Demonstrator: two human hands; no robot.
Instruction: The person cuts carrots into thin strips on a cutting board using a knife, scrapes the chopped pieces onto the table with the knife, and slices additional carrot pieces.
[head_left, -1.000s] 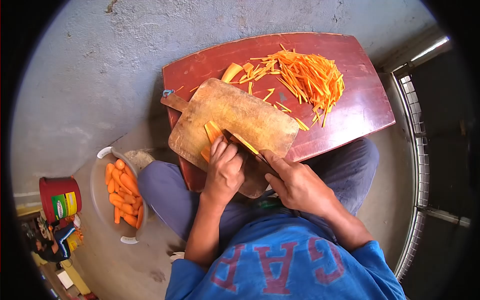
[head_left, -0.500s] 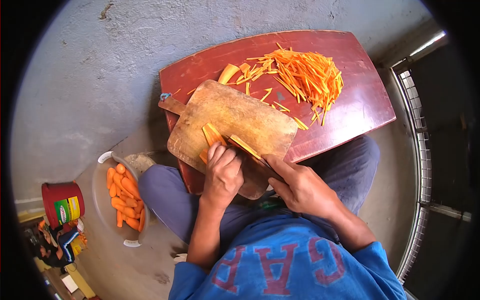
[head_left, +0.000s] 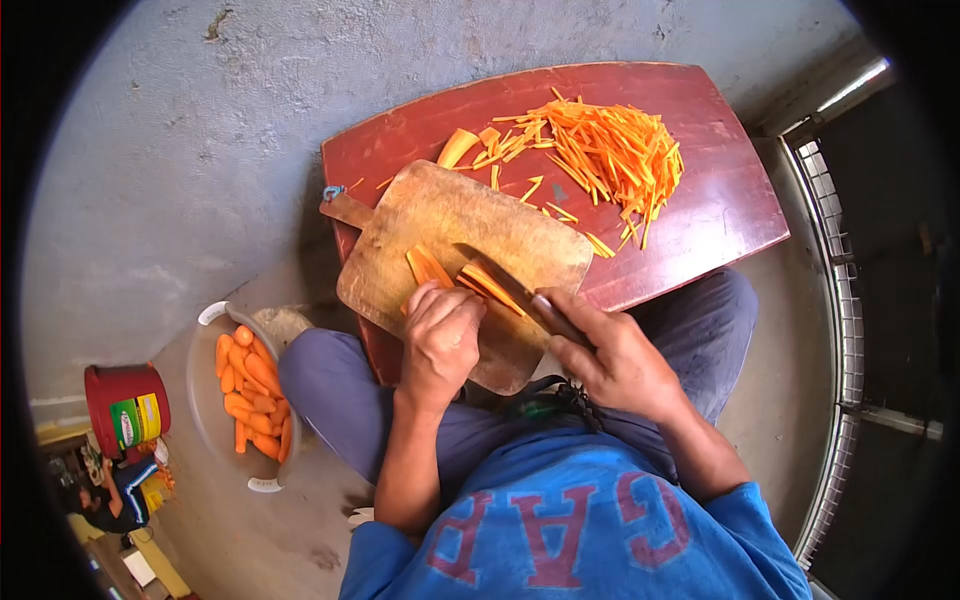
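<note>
A wooden cutting board (head_left: 400,215) with a handle lies tilted across the near left part of the red table. My right hand (head_left: 615,360) is closed round the handle of a knife (head_left: 510,280). Its dark blade lies along the far right side of a small stack of carrot strips (head_left: 488,284) on the board. My left hand (head_left: 440,335) has its fingers bunched and pressed down on the board, over the lower end of a flat carrot slice (head_left: 428,266). The fingertips are partly hidden, close to the left of the strips.
On the red table (head_left: 725,190) sit a big heap of carrot sticks (head_left: 625,160) and a carrot chunk (head_left: 457,148). A tub (head_left: 205,390) of whole peeled carrots (head_left: 255,395) stands on the floor at left, near a red bucket (head_left: 128,410). Another person (head_left: 125,490) is at far left.
The knife has shifted to the far right side of the carrot strips, and more of its blade shows. My right hand has moved slightly right and down. My left hand stays nearly in place.
</note>
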